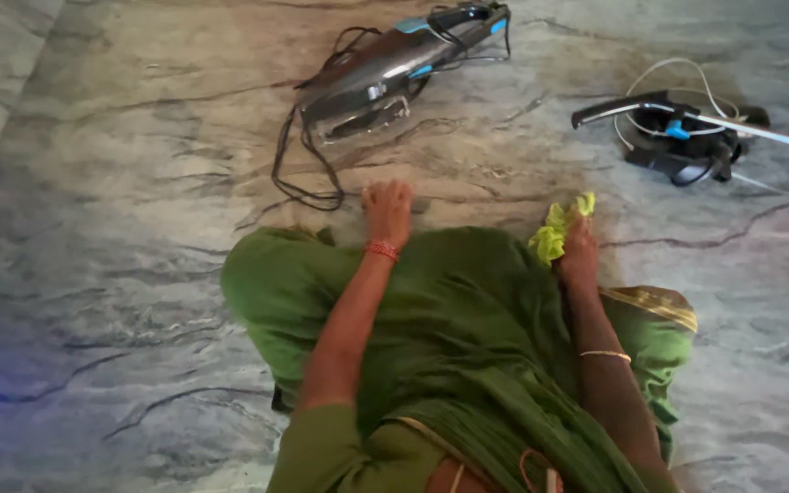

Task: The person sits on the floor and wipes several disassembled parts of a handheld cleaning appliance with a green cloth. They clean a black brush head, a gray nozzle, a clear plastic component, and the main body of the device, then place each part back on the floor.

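Holding a small yellow-green cloth (559, 230), the right hand (580, 251) has its fingers closed around it, low down by the grey stone floor (120, 228). The cloth pokes up out of the fist, just past the person's knee. The left hand (387, 208) holds nothing. It lies flat on the floor with its fingers spread a little, and there are red bangles on that wrist. A thin gold bangle sits on the right arm. The person is down on the floor in green clothing (468, 319) that spreads out wide under both arms.

Just beyond the left hand lies a black cord (299, 169). It runs in loops to a dark vacuum cleaner (394, 68) lying on its side. Off to the right, well apart from the cloth, sits another dark vacuum part (687, 137) with a long silver tube and a white cord.

I think the left hand could snag that black cord if it slides forward, since the loop is so close to the fingers. The loose green clothing could also get caught under a knee or drag over the floor.

No box, bowl or bucket shows here, so nothing is held inside anything.
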